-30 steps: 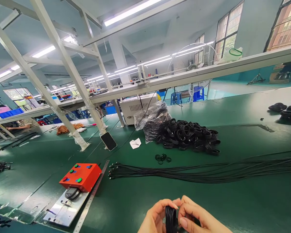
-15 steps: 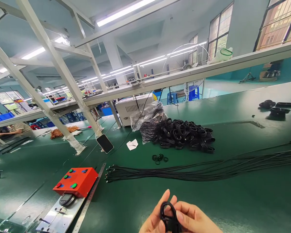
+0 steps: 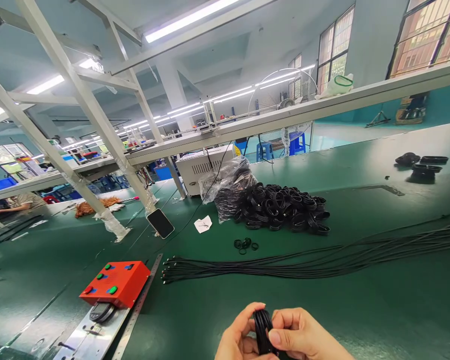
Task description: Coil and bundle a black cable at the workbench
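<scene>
down at the bottom of the frame, right of centre, a coiled black cable (image 3: 262,327) stands between two hands. the left hand (image 3: 234,337) is half closed, its fingers curled about the coil's left side; the right hand (image 3: 303,332) pinches the other side, thumb against the loops. above them, straight black cables (image 3: 247,270) stretch to the right edge, with small black rings (image 3: 243,245) and a heap of coils (image 3: 285,207) higher up, mid-frame. a red box (image 3: 116,282) sits lower left.
</scene>
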The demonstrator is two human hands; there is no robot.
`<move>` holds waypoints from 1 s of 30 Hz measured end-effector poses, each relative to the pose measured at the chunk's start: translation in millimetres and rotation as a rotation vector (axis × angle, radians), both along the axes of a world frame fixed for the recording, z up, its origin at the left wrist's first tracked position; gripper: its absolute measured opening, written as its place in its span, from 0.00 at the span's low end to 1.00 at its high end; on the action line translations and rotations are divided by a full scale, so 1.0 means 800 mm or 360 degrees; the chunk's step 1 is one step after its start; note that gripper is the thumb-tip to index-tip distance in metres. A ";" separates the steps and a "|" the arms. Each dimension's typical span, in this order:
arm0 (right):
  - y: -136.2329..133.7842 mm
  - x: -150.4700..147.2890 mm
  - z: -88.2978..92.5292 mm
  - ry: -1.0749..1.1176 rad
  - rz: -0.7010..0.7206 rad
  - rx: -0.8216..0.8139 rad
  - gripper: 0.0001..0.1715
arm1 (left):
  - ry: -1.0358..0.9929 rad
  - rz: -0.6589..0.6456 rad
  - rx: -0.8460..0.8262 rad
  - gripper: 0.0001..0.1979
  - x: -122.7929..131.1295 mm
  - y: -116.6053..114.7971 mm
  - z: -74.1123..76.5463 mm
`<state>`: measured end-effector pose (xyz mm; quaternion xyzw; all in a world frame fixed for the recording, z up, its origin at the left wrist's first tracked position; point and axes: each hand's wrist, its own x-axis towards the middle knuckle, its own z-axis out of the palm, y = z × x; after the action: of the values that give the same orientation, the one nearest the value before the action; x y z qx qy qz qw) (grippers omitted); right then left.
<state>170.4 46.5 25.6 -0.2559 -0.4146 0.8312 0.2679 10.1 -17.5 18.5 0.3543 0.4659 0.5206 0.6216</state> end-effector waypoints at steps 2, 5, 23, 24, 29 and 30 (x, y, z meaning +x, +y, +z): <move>0.000 -0.002 0.000 0.0006 -0.0037 0.0006 0.30 | 0.0030 0.0022 -0.0001 0.36 -0.002 0.001 0.000; -0.003 -0.009 0.000 -0.0029 -0.0118 0.0148 0.29 | 0.0035 0.0043 0.0005 0.37 -0.003 0.002 -0.001; 0.007 -0.001 0.024 -0.0367 0.0005 0.0430 0.30 | 0.0138 -0.0084 0.0007 0.37 -0.021 0.002 -0.003; 0.008 0.000 0.025 -0.0375 0.0041 0.0418 0.30 | 0.0155 -0.0132 0.0007 0.37 -0.022 0.003 -0.003; 0.007 0.001 0.025 -0.0418 0.0032 0.0439 0.29 | 0.0258 -0.0217 -0.0005 0.38 -0.029 0.006 0.002; 0.006 0.000 0.026 -0.0435 0.0006 0.0449 0.28 | 0.0293 -0.0228 -0.0039 0.38 -0.030 0.007 0.003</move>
<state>170.7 51.3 46.1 -0.3255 -0.5600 0.7228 0.2408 -14.0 -12.2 20.7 0.4254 0.5007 0.4343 0.6162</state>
